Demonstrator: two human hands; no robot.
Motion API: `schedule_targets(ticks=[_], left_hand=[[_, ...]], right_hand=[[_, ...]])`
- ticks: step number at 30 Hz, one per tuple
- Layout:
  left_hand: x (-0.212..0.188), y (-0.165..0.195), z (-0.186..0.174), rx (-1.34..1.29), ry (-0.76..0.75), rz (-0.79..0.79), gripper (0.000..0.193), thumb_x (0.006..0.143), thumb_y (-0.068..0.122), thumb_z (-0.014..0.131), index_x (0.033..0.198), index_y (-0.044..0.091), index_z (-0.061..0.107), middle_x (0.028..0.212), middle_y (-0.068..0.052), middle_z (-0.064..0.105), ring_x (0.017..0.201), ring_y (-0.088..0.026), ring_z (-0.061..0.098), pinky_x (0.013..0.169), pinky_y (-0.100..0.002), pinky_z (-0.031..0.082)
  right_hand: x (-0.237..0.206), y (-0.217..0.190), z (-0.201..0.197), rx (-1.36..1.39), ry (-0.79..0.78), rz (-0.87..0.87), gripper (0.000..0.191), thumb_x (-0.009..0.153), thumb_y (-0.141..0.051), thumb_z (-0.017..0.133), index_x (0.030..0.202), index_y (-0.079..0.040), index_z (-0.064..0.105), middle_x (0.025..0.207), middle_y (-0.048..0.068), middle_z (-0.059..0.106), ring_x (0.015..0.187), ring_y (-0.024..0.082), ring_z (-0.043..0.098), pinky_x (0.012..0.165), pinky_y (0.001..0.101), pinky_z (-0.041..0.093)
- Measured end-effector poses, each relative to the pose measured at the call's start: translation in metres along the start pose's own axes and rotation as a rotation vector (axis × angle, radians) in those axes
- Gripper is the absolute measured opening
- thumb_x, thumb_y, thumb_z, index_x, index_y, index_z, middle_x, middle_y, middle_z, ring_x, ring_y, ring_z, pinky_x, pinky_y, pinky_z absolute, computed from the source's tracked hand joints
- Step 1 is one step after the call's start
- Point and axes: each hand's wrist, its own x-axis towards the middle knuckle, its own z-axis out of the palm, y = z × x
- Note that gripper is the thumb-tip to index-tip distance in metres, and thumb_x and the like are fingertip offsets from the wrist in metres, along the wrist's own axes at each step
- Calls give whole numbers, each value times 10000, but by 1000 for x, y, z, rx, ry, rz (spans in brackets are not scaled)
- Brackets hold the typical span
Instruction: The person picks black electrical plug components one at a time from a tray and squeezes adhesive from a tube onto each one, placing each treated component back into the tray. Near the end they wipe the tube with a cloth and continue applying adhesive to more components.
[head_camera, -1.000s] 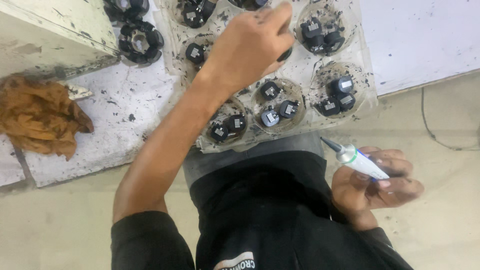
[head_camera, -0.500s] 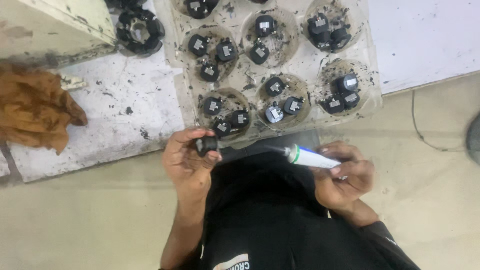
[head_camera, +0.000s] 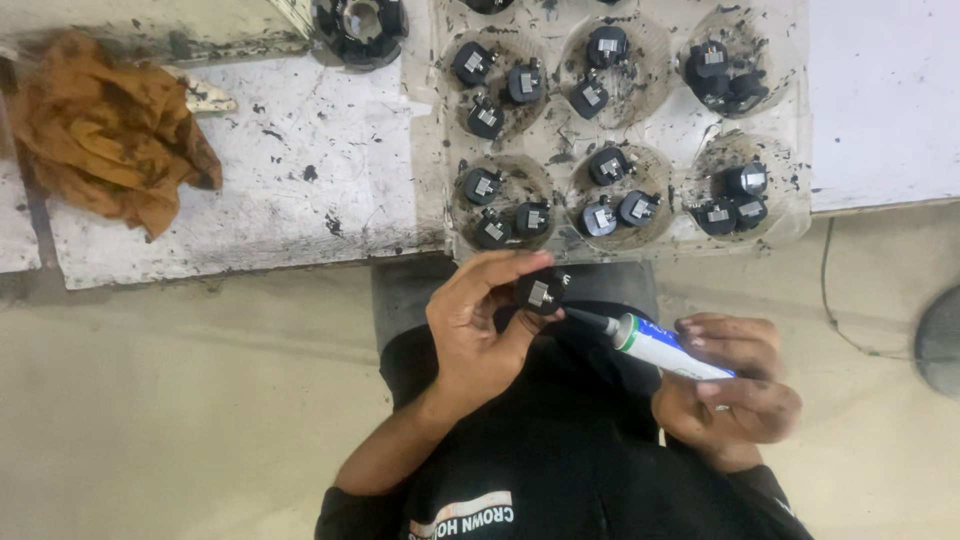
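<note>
Nearest the body, the right hand (head_camera: 730, 385) grips a white adhesive tube with a dark tapered nozzle (head_camera: 655, 345), fingers closed around its barrel; the nozzle tip now sits just beside the small black round plastic component with a metal insert (head_camera: 541, 292), closer than half a second ago. The left hand (head_camera: 480, 320) pinches that component between thumb and fingertips, raised and more centred than before. Beyond, at the bench edge, a clear moulded plastic tray (head_camera: 800, 120) holds similar black components in round wells. Further left on the speckled white bench top (head_camera: 300, 170) lies a crumpled, stained orange-brown rag (head_camera: 105, 125).
</note>
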Motion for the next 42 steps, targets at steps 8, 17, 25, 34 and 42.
schedule_targets(ticks=[8, 17, 25, 34, 42], left_hand=[[-2, 7, -2, 34, 19, -4, 447, 904, -236, 677, 1302, -34, 651, 1319, -155, 650, 1167, -229, 714, 919, -350, 698], [-1, -7, -6, -51, -23, -105, 470, 899, -241, 647, 1320, -32, 632, 1315, -165, 657, 1194, -236, 708, 931, -358, 700], [-2, -12, -6, -74, 1, -115, 456, 917, -218, 678, 1329, -30, 623, 1303, -165, 672, 1160, -210, 712, 925, -340, 684], [-5, -27, 0, -208, 78, -164, 486, 915, -202, 697, 1364, -34, 619, 1325, -166, 685, 1174, -191, 687, 946, -277, 620], [-12, -34, 5, -407, -7, -242, 439, 942, -7, 773, 1352, 15, 615, 1287, -66, 648, 1158, -158, 669, 999, -334, 623]], right_hand=[[-4, 11, 4, 29, -66, -148, 244, 854, 22, 709, 947, -105, 523, 941, 144, 637, 964, 260, 654, 779, 432, 687], [-2, 16, -5, 49, -133, -185, 226, 773, 52, 698, 867, -97, 557, 959, 165, 642, 944, 274, 644, 743, 421, 686], [-5, 9, -4, 12, -121, -122, 295, 793, 128, 674, 884, -111, 526, 988, 160, 623, 957, 272, 645, 768, 447, 684], [7, -4, 11, -114, -46, -123, 284, 776, 156, 623, 883, -74, 494, 957, 172, 623, 909, 274, 661, 730, 434, 663], [-2, 7, 13, 36, 144, -43, 363, 895, 97, 702, 1026, -102, 428, 1001, 130, 608, 988, 253, 653, 785, 396, 692]])
